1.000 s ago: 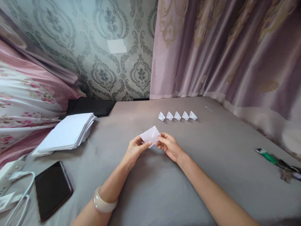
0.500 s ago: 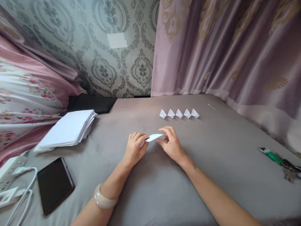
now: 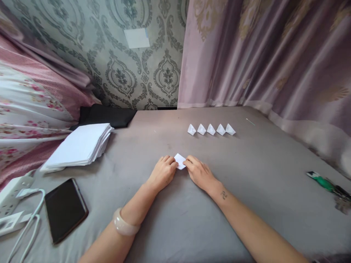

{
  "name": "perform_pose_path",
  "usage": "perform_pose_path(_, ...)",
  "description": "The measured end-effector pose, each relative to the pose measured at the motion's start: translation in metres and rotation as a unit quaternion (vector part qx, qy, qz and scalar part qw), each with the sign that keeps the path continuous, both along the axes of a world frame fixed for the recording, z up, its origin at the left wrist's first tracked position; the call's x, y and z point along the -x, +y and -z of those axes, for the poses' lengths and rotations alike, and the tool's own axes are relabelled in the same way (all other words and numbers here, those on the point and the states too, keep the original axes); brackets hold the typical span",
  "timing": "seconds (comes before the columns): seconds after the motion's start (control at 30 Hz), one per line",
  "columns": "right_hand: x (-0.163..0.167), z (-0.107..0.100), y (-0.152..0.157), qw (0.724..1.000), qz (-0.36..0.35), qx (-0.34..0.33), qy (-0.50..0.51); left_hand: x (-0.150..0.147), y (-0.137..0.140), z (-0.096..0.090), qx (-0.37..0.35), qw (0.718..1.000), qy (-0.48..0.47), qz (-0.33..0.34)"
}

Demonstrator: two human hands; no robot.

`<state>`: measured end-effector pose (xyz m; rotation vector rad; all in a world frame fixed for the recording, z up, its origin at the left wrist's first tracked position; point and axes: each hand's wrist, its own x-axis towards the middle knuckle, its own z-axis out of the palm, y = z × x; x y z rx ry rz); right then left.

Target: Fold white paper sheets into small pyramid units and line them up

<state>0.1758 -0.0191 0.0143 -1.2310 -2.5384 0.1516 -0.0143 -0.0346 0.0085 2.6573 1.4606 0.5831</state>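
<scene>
Between my two hands is a small folded white paper [image 3: 180,160], turned so that it shows as a diamond with one corner pointing away from me. My left hand [image 3: 163,171] pinches its left corner, and my right hand [image 3: 199,172] grips the right corner. The fingertips partly cover both corners. Beyond my hands, several folded white paper pieces [image 3: 211,129] stand in a row on the grey cloth surface [image 3: 175,223].
To the left lie a stack of white paper [image 3: 78,144], a black folded item [image 3: 109,116], a phone [image 3: 65,211] and a power strip [image 3: 13,195] with a white cable. Keys with a green piece [image 3: 323,182] lie at the far right.
My right hand has closed on the paper's right corner, where its fingers were apart before. The paper has turned from nearly edge-on to a face-up diamond.
</scene>
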Motion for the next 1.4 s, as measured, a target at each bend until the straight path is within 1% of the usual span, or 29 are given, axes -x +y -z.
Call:
perform_pose_path(0.1, -0.006, 0.0, -0.002, 0.996, -0.004, 0.078, 0.045, 0.006, -0.002, 0.006, 0.069, 0.994, -0.086, -0.017)
perform_pose_path(0.23, -0.011, 0.003, 0.006, 0.979, 0.033, 0.144, 0.139, 0.013, -0.003, 0.005, 0.149, 0.966, -0.191, -0.086)
perform_pose_path(0.37, -0.01, 0.006, 0.014, 0.957, 0.08, 0.188, 0.206, 0.013, -0.002, -0.001, 0.193, 0.942, -0.234, -0.145)
perform_pose_path(0.5, -0.008, 0.009, 0.018, 0.946, 0.108, 0.201, 0.229, 0.011, -0.001, -0.006, 0.218, 0.927, -0.243, -0.182)
perform_pose_path(0.67, -0.004, 0.013, 0.023, 0.942, 0.135, 0.198, 0.234, 0.008, 0.0, -0.009, 0.202, 0.925, -0.247, -0.205)
perform_pose_path(0.8, -0.001, 0.015, 0.025, 0.945, 0.157, 0.177, 0.225, 0.006, 0.001, -0.005, 0.196, 0.919, -0.248, -0.237)
perform_pose_path(0.87, 0.0, 0.015, 0.026, 0.947, 0.168, 0.168, 0.215, 0.005, 0.002, 0.0, 0.186, 0.923, -0.238, -0.238)
perform_pose_path(1.0, 0.001, 0.013, 0.026, 0.95, 0.178, 0.164, 0.198, 0.004, 0.004, 0.008, 0.143, 0.936, -0.232, -0.224)
perform_pose_path(1.2, 0.001, 0.013, 0.028, 0.949, 0.176, 0.176, 0.194, 0.003, 0.005, 0.01, 0.133, 0.94, -0.224, -0.219)
perform_pose_path(1.4, 0.001, 0.011, 0.03, 0.94, 0.19, 0.21, 0.19, 0.003, 0.008, 0.007, 0.148, 0.937, -0.214, -0.233)
